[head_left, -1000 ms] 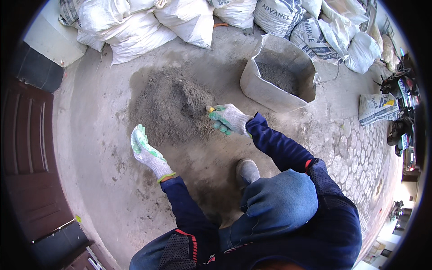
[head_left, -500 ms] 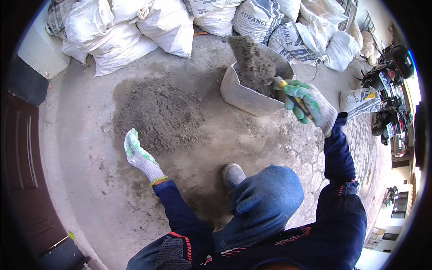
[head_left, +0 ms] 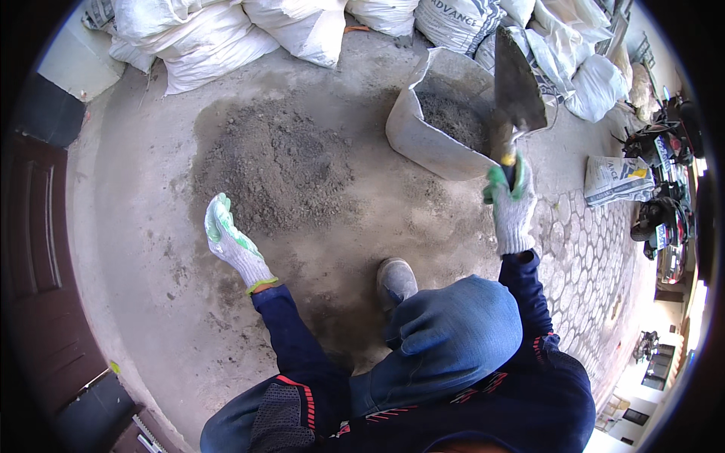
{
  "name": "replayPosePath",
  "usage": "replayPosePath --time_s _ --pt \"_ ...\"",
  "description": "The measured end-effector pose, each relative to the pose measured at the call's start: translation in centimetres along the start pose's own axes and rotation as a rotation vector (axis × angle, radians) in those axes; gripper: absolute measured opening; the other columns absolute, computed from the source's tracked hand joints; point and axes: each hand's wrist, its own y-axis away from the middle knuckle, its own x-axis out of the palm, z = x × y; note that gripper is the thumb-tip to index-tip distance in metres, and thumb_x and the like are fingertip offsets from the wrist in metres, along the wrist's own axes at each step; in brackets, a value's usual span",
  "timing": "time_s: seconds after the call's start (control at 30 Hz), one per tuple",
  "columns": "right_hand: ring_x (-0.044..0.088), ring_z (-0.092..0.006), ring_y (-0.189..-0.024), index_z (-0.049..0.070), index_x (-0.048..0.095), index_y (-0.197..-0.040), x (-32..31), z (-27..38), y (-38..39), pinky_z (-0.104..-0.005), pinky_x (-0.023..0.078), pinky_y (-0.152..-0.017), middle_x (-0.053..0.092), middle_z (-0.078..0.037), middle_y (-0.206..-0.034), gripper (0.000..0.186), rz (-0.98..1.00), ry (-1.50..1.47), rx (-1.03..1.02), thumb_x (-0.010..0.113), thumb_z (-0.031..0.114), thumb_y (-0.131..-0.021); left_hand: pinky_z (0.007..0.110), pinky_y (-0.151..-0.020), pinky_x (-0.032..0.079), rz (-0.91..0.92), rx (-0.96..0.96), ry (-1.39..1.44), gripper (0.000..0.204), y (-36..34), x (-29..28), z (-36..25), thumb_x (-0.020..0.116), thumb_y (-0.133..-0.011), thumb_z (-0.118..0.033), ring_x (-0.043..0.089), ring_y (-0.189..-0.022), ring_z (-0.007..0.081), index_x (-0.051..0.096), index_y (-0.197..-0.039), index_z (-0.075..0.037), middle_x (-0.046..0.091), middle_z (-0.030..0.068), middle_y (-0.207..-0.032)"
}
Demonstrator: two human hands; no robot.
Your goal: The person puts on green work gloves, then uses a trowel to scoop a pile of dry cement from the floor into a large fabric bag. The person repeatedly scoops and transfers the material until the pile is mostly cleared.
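My right hand (head_left: 515, 208), in a white and green work glove, grips a trowel (head_left: 519, 87) by its dark and yellow handle. The trowel's blade points away from me over the right side of a white, open-topped container (head_left: 430, 147) and carries no visible heap. Grey sand-like material (head_left: 451, 119) lies inside the container. To its left, a loose pile of the same grey material (head_left: 276, 166) is spread on the concrete floor. My left hand (head_left: 232, 241), gloved alike, is held near the pile's lower left edge, fingers extended and nothing in them.
White filled sacks (head_left: 219, 53) line the far side. A printed sack (head_left: 618, 180) lies at the right, close to parked motorcycles (head_left: 664, 189). Hexagonal paving (head_left: 581, 257) covers the right-hand ground. A brown door (head_left: 49, 264) stands at the left. My shoe (head_left: 396, 283) rests near the middle.
Material heaped on the trowel has come off over the container. The blade has swung to the right and turned. My left hand has barely moved.
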Motion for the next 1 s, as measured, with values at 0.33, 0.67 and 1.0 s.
replayPosePath --time_s 0.33,0.67,1.0 --pt "0.07 -0.0417 -0.085 0.005 0.059 -0.111 17.2 -8.6 1.8 -0.0485 0.055 -0.071 0.071 -0.023 -0.096 0.031 0.383 0.505 -0.213 0.07 0.028 -0.093 0.044 -0.114 0.043 -0.042 -0.045 0.018 0.043 0.2 -0.7 -0.7 0.061 -0.102 -0.024 0.063 -0.128 0.032 0.062 -0.135 0.003 0.067 0.0185 -0.137" --pt "0.068 -0.0517 -0.082 0.001 0.047 -0.122 24.9 -9.9 1.7 -0.0586 0.055 -0.073 0.069 -0.033 -0.087 0.04 0.522 0.531 -0.065 0.062 0.025 -0.094 0.045 -0.114 0.044 -0.032 -0.053 -0.019 0.041 0.2 -1.6 0.0 0.06 -0.103 -0.023 0.063 -0.128 0.0325 0.062 -0.135 0.003 0.066 0.0196 -0.137" --pt "0.073 -0.0393 -0.087 0.003 0.061 -0.123 26.4 -5.7 -3.7 -0.048 0.058 -0.079 0.073 -0.023 -0.092 0.038 0.544 0.475 -0.23 0.058 0.026 -0.093 0.044 -0.112 0.048 -0.051 -0.06 -0.016 0.039 0.4 -2.2 0.4 0.06 -0.103 -0.02 0.065 -0.125 0.0338 0.062 -0.133 0.006 0.067 0.0219 -0.134"
